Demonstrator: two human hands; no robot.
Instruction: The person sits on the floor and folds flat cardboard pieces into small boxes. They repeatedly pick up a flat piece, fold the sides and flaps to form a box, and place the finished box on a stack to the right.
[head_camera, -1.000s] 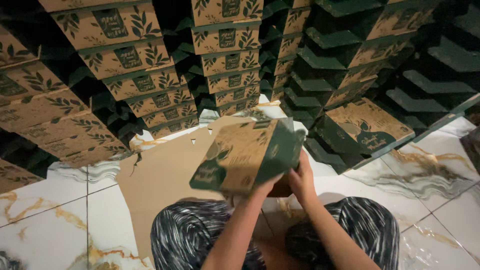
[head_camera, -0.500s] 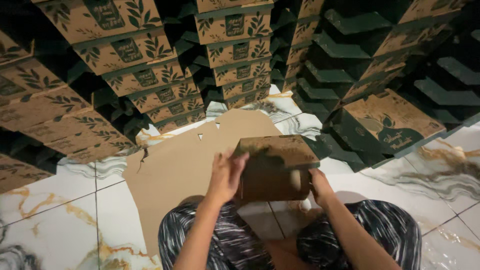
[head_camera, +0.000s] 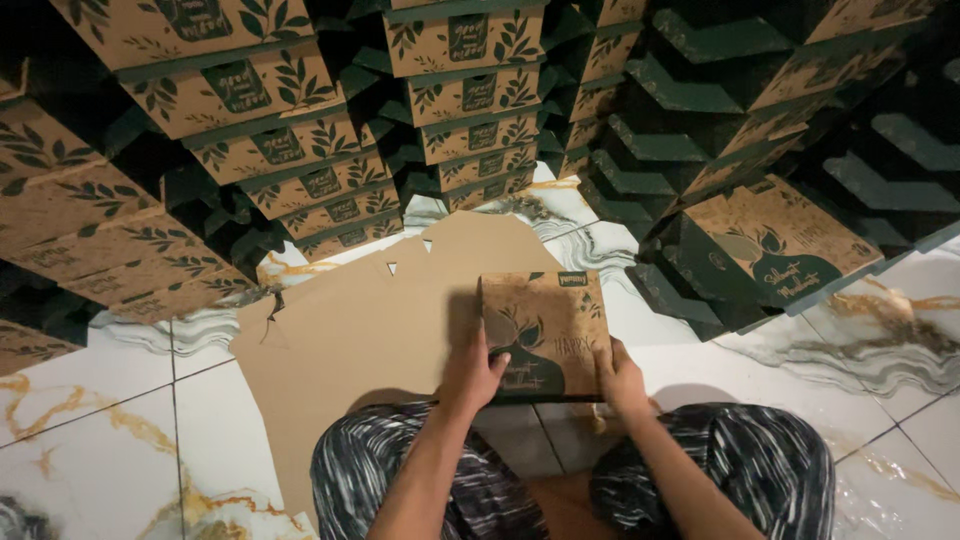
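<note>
A folded brown cardboard box (head_camera: 545, 330) with dark green leaf print lies lid-up in front of my knees, partly over a flat brown cardboard sheet (head_camera: 370, 335). My left hand (head_camera: 472, 375) grips the box's near left corner. My right hand (head_camera: 622, 380) holds its near right corner. Both thumbs rest on the lid.
Tall stacks of the same printed boxes (head_camera: 300, 150) rise at the left and centre. Dark green stacks (head_camera: 760, 110) fill the right, with one box (head_camera: 775, 250) tilted on the floor. White marbled floor tiles (head_camera: 110, 440) surround me. My patterned trouser legs (head_camera: 380, 480) frame the bottom.
The box was held up and tilted a second ago, with its flaps being closed. Now it is shut and lies flat, lid up, between my hands.
</note>
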